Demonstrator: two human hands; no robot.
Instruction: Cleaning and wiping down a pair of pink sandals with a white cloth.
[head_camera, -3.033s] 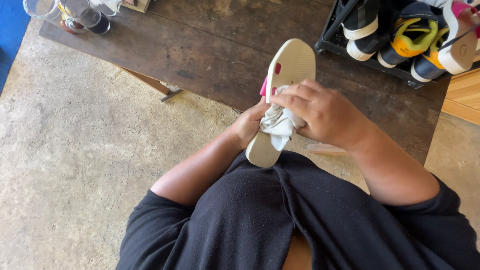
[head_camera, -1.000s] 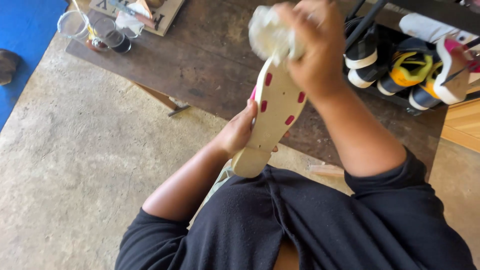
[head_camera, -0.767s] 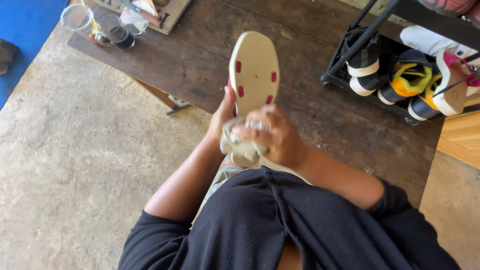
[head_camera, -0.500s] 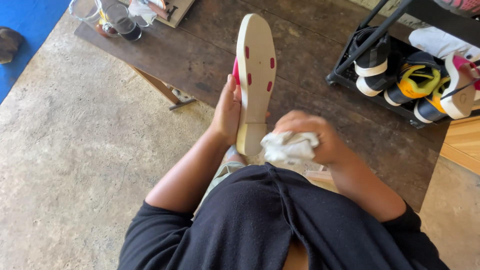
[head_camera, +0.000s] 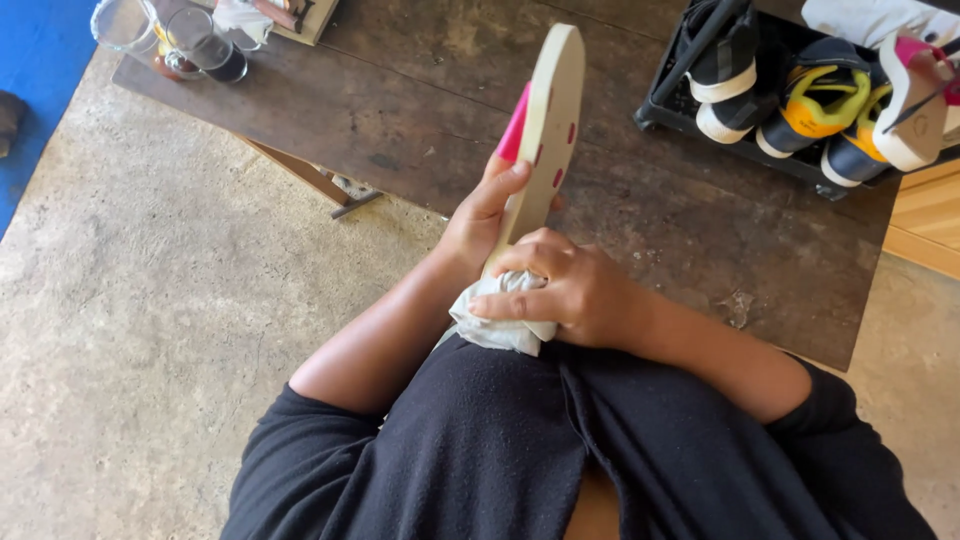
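My left hand (head_camera: 482, 215) grips a cream-soled flat sandal (head_camera: 545, 125) with pink trim and small red dots on the sole, holding it on edge above my lap. My right hand (head_camera: 570, 295) is closed on a crumpled white cloth (head_camera: 495, 322) and presses it against the heel end of the sandal. Both forearms come out of black sleeves.
A dark, worn wooden table (head_camera: 420, 90) lies in front of me. A black shoe rack (head_camera: 800, 80) with several sneakers stands at the upper right. Glass cups (head_camera: 175, 40) sit at the table's far left corner. Concrete floor (head_camera: 150, 300) spreads to the left.
The sandal has turned from sole-up to edge-on. My right hand with the cloth slid from the toe down to the heel end and now presses there.
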